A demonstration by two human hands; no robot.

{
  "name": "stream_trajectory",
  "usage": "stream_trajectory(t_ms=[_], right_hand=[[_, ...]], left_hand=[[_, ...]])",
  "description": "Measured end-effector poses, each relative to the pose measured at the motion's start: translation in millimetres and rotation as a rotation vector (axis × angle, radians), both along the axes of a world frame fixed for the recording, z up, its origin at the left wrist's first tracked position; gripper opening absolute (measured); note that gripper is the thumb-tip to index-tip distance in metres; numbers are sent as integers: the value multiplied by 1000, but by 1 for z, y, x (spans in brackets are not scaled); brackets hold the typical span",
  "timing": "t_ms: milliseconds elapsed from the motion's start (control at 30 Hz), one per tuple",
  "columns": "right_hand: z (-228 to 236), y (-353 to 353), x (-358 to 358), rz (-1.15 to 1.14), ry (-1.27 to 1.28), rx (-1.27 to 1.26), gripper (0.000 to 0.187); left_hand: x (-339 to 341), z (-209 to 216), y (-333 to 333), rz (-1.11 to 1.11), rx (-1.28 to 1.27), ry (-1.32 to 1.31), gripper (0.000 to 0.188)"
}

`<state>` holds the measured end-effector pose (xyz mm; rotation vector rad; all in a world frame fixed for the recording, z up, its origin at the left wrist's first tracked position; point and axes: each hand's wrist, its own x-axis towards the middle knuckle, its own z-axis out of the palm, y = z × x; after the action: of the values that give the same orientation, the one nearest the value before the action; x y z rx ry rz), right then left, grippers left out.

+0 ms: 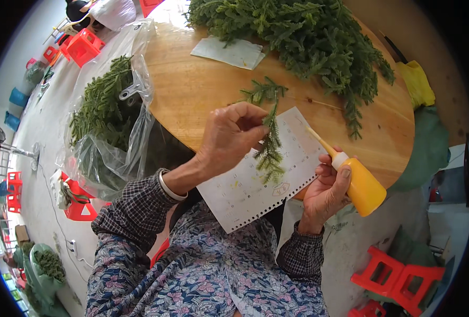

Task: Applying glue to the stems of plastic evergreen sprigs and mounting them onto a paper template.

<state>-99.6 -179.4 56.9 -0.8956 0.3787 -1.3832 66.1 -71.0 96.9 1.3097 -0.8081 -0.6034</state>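
Observation:
Between the thumb and fingers of my left hand [233, 133] is a green artificial pine sprig [269, 153], held above a sheet of paper. My right hand [327, 194] grips a yellow squeeze bottle [365, 186] with a long thin nozzle, tilted so that its tip points up and left toward the sprig. Tip and sprig are apart. Under both lies the white calendar page [234, 203], punched along one edge and reaching over the table's near edge. Further back on the round wooden table [179, 87] rests a big pile of pine sprigs [297, 39].
A folded white cloth [229, 52] lies beside the pile. Left of the table, a clear plastic bag [139, 153] holds more pine greenery [105, 103]. Red plastic stools [84, 46] stand on the floor at left and lower right. Yellow cloth [416, 84] hangs at the right.

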Motion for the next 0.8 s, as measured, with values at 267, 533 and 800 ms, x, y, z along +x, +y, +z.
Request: stream_trajectory(t_ms=[267,533,800], right_hand=[[7,-4,-3,-4,23,-30,45],[7,-1,-3,-40,13,-5,45],[15,8,2,-34,-5,-21,45]], left_hand=[[-20,-1,-6,-67,-173,298,16],[-5,17,-7,66,111,-1056,19],[9,26,-1,111,-86,-696,20]])
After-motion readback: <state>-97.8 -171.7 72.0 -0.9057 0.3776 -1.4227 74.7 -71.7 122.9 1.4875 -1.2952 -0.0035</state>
